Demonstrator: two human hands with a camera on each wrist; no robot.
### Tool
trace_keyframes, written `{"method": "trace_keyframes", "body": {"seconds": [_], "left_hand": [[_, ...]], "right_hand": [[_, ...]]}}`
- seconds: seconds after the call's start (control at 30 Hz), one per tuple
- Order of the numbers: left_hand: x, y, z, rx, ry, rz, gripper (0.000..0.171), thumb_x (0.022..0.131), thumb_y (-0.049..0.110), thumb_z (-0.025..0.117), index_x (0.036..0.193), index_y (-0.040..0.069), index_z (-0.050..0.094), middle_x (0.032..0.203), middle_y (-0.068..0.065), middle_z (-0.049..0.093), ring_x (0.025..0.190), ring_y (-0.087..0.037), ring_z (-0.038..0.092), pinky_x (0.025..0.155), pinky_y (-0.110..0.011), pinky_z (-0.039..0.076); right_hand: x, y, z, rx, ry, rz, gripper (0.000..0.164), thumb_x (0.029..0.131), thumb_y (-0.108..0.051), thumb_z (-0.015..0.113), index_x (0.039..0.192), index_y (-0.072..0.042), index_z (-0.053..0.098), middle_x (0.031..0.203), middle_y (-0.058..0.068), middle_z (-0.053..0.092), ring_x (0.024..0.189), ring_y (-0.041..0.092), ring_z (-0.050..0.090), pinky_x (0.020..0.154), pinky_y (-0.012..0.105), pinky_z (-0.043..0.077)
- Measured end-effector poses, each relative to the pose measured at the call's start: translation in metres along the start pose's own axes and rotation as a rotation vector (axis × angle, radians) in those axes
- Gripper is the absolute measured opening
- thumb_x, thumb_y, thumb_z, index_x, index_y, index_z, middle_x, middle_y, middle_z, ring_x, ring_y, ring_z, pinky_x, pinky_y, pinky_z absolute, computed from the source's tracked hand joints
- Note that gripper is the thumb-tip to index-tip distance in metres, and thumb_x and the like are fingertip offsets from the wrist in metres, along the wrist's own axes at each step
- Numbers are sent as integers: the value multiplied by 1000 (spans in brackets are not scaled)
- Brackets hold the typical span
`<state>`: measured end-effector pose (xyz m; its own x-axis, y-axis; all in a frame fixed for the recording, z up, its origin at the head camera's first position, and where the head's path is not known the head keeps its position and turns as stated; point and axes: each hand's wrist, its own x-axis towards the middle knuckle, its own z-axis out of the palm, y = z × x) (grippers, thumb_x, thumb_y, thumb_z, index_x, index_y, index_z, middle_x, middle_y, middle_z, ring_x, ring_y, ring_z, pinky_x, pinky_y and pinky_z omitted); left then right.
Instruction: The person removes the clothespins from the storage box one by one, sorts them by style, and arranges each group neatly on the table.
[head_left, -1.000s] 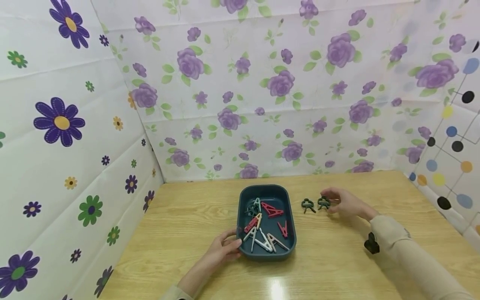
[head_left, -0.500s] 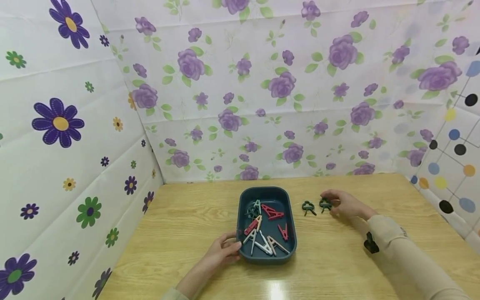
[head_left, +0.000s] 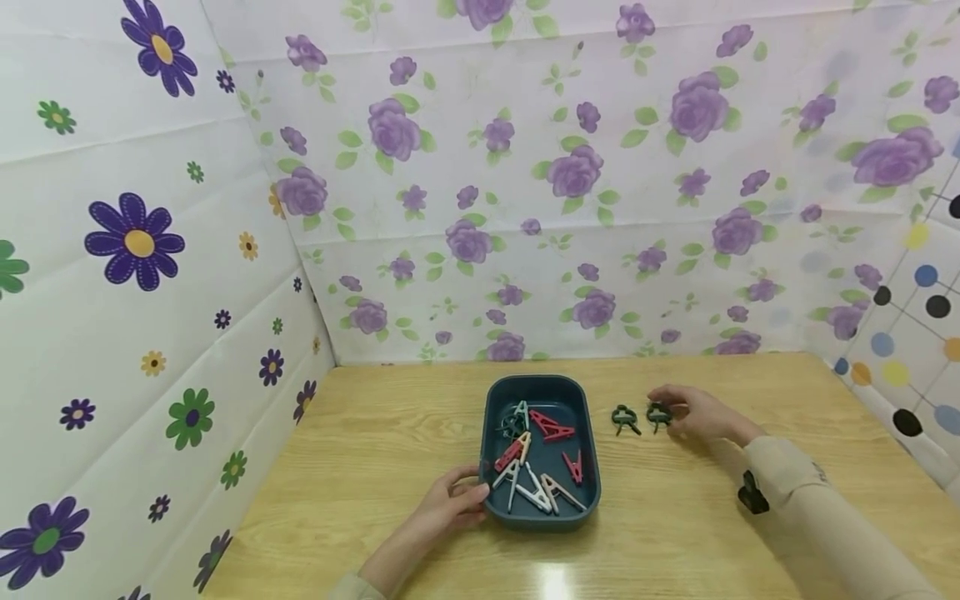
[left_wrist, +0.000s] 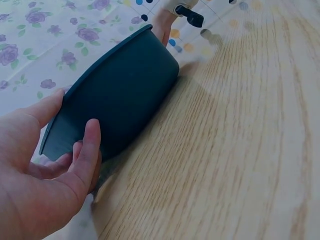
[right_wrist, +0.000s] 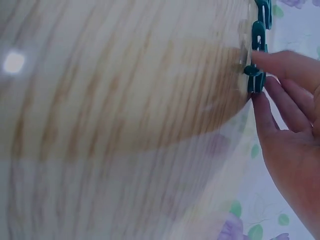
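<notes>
A dark teal plastic bin (head_left: 540, 522) stands on the wooden table with several clothespins inside it. Among these are a red clothespin (head_left: 573, 466), a white clothespin (head_left: 533, 492) and a pinkish one (head_left: 561, 493). My left hand (head_left: 447, 503) holds the bin's left side; the left wrist view shows its fingers against the rim and outer wall. To the right of the bin, my right hand (head_left: 697, 412) pinches a dark green clip (right_wrist: 256, 82) between thumb and fingers, low at the table surface. A second green clip (head_left: 625, 419) sits just left of it.
The wooden table (head_left: 390, 442) meets a back wall hung with purple-flowered cloth (head_left: 465, 242). Another flowered cloth (head_left: 135, 333) hangs at left, and a dotted one (head_left: 926, 325) at right. A black device (head_left: 752, 493) is strapped at the right wrist.
The head view has shifted slightly. Both hands, the bin and the green clips keep nearly the same places, and the right hand stays at its clip.
</notes>
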<state>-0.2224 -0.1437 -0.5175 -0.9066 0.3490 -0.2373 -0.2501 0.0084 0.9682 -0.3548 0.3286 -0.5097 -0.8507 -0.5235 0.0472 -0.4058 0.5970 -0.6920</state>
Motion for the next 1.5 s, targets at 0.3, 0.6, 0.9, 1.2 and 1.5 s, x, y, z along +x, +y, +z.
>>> {"method": "trace_keyframes", "body": {"seconds": [0.3, 0.6, 0.9, 1.2, 1.5], "left_hand": [[1, 0, 1, -1, 9, 6, 74, 89, 30, 70, 143, -4, 33, 112, -12, 65, 86, -10, 64, 80, -28, 57], [-1, 7, 4, 32, 56, -7, 64, 93, 20, 65, 144, 0, 34, 103, -8, 66, 78, -11, 66, 70, -26, 55], [1, 8, 7, -2, 47, 16, 64, 92, 19, 66, 144, -1, 33, 112, -17, 64, 82, -11, 66, 78, -28, 57], [4, 9, 9, -56, 90, 60, 56, 97, 24, 59, 141, -3, 37, 104, -9, 68, 83, -10, 63, 74, -26, 54], [5, 15, 11, -83, 97, 52, 55, 96, 19, 60, 142, 0, 36, 105, -6, 67, 80, -9, 62, 71, -22, 52]], "right_hand": [[8, -13, -2, 69, 120, 10, 42, 96, -11, 58, 135, 1, 49, 137, 24, 51, 126, 45, 46, 101, 54, 44], [20, -34, 5, 76, 186, -11, 31, 98, -13, 55, 127, -2, 58, 127, 19, 60, 116, 37, 57, 95, 43, 51], [21, -39, 11, 109, 154, -35, 32, 100, -20, 54, 127, -4, 58, 126, 17, 61, 115, 36, 58, 92, 39, 53], [30, -47, 22, 222, 119, -49, 39, 97, -23, 58, 130, -2, 55, 129, 22, 58, 115, 32, 59, 90, 24, 52], [40, -62, 31, 230, 120, -38, 35, 96, -28, 60, 125, -8, 60, 126, 18, 61, 112, 26, 62, 89, 25, 52]]}}
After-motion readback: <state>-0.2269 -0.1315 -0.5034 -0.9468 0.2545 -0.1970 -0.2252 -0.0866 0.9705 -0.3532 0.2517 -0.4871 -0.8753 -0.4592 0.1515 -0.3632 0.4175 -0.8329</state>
